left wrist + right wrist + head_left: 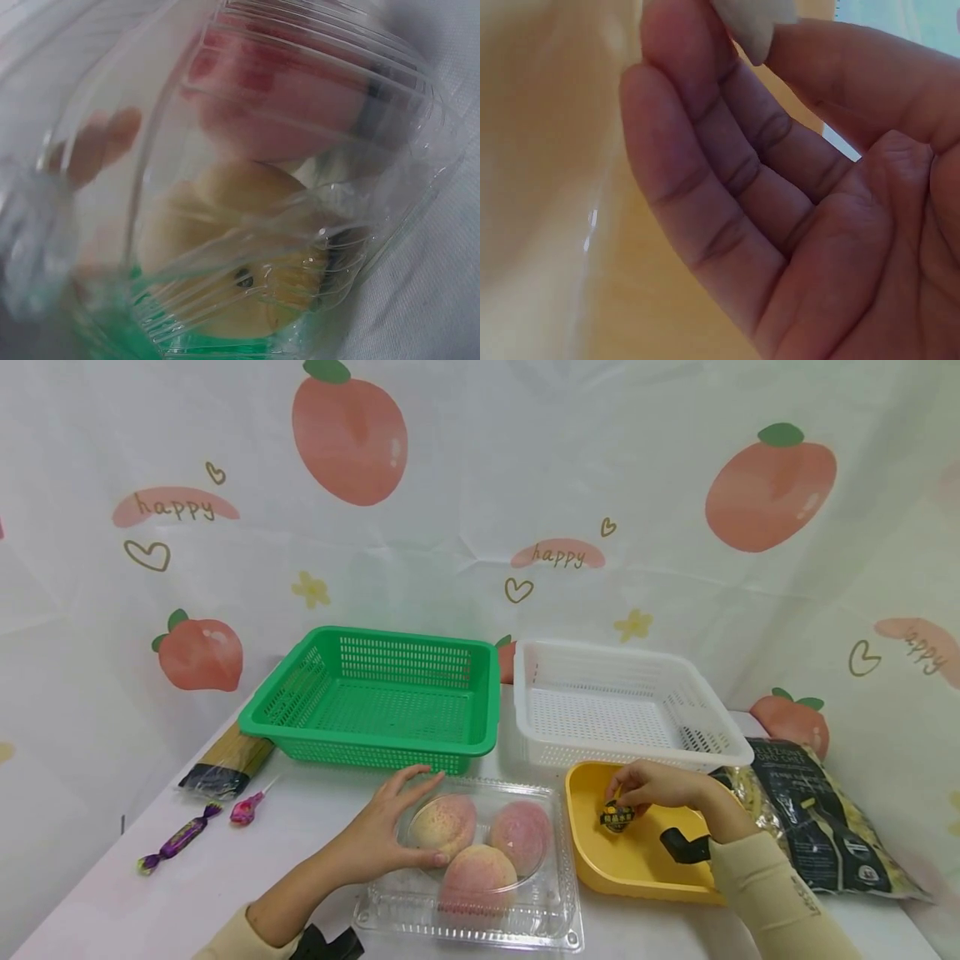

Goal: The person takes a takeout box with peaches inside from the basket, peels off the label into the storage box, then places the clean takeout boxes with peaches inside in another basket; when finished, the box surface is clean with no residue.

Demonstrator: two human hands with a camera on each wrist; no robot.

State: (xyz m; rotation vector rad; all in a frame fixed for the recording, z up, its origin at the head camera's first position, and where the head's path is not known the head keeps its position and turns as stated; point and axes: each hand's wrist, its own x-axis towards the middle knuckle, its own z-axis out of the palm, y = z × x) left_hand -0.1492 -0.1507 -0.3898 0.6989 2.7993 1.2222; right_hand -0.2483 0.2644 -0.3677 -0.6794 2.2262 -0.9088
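A clear plastic clamshell box (551, 902) holds three peaches (476, 881), seen through its lid. My left hand (382, 831) rests on the left part of the lid, thumb and fingers spread apart. The left wrist view shows a peach (232, 292) close up behind the ribbed clear plastic. Over the yellow tray (600, 881), my right hand (660, 785) pinches a small black-and-gold label (617, 817) between thumb and fingertips. Only a pale piece of that label (757, 26) shows at the top of the right wrist view.
Behind stand a green basket (375, 752) and a white basket (630, 747). A dark printed bag (825, 827) lies at right. On the left are a clear packet of thin sticks (228, 760), a purple-wrapped candy (180, 837) and a pink lollipop (246, 810).
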